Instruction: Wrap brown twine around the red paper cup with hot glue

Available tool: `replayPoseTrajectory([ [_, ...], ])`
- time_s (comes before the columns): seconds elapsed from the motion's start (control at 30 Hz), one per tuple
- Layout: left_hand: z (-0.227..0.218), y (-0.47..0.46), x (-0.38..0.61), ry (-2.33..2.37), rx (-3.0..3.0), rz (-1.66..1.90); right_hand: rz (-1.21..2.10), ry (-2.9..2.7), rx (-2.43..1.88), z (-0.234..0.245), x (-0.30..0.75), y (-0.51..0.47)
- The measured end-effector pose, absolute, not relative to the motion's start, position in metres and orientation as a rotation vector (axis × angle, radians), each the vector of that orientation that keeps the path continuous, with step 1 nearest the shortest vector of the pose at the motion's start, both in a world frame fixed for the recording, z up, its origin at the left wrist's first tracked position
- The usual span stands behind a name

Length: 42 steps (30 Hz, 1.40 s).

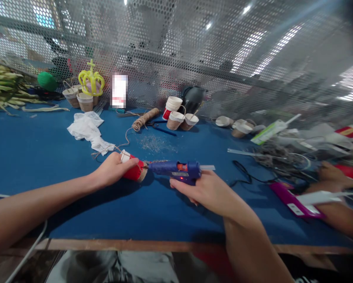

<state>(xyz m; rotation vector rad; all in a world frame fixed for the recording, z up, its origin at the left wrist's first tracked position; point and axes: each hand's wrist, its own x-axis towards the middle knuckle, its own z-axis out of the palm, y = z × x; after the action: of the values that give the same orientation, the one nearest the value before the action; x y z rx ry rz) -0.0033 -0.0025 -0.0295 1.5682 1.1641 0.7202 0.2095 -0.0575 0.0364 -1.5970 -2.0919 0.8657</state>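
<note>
My left hand [113,169] is wrapped round a red paper cup [134,171] lying on its side on the blue table [31,153], with jute twine wound at its base. My right hand [207,189] grips a blue hot glue gun [176,169], its nozzle touching the cup's twine-covered end. A clear glue stick pokes out of the gun's back, and a small red light glows on its handle.
A twine spool [145,118], white cloth [87,129], several twine-wrapped cups [179,118], a yellow crown [91,80] and scissors [160,126] lie farther back. A perforated metal screen [194,51] stands behind. At right, another person's hand [331,173], cables and a purple glue gun [294,202].
</note>
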Motion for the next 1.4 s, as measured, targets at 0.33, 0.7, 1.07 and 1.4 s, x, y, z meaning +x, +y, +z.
replayPoseTrajectory([
  [0.33,-0.0277,-0.0032,-0.0035,1.158,1.568,0.735,0.789,-2.176,-1.624,0.0387,0.2103,-0.0606],
  [0.7,-0.0276,-0.0034,-0.0041,1.166,1.556,0.733,0.816,-2.157,-1.637,0.0384,0.2091,-0.0599],
  [1.07,-0.0282,-0.0035,-0.0038,1.170,1.584,0.719,0.698,-2.241,-1.590,0.0385,0.2085,-0.0620],
  [1.4,-0.0273,-0.0049,-0.0036,1.163,1.563,0.735,0.663,-2.272,-1.596,0.0403,0.2077,-0.0631],
])
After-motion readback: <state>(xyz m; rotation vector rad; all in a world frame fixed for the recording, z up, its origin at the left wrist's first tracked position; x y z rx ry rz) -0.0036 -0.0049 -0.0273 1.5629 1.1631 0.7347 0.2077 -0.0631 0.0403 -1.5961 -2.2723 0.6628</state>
